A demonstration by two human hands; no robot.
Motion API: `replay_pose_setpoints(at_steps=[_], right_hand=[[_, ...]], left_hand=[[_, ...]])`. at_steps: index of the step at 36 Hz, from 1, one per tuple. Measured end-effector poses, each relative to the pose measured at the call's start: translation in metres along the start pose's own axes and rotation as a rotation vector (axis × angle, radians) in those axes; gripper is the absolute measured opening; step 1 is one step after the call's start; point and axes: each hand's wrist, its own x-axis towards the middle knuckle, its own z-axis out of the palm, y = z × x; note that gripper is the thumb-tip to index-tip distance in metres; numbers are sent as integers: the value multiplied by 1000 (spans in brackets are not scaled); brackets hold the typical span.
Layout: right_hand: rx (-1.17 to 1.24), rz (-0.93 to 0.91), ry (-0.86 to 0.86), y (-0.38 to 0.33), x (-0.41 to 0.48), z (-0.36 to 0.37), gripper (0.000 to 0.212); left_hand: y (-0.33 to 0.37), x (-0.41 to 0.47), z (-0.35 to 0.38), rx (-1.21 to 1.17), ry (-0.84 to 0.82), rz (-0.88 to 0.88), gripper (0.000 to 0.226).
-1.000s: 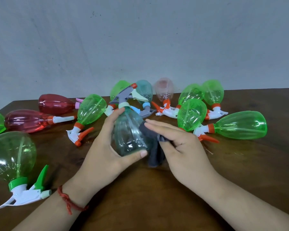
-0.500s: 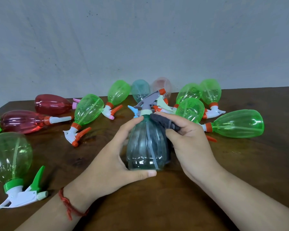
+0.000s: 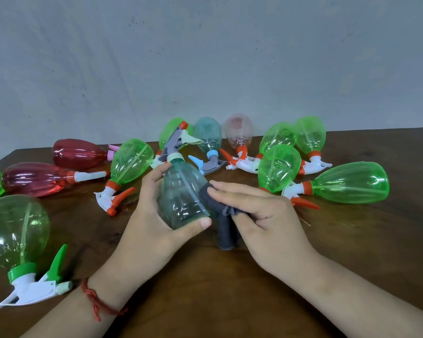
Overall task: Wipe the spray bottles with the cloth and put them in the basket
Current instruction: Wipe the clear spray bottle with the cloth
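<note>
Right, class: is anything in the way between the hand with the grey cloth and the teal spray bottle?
Nothing visible. The right hand presses the grey cloth directly against the side of the teal spray bottle, which the left hand grips. No basket is in view, so that path cannot be judged.

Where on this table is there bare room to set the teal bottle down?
Bare table shows between the forearms at the near edge, and on the right in front of the lying green bottle. The back middle and left are crowded with bottles.
</note>
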Motion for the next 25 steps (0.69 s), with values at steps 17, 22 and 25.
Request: replay_pose_setpoints(at_steps=[17, 22, 25], right_hand=[[330, 242, 37, -4, 12, -7, 57], [402, 308, 104, -3, 12, -6, 58], [317, 258, 84, -4, 10, -8, 57]], left_hand=[[14, -10, 0, -49, -238, 48, 106], [15, -9, 1, -47, -287, 37, 103], [15, -10, 0, 18, -303, 46, 108]])
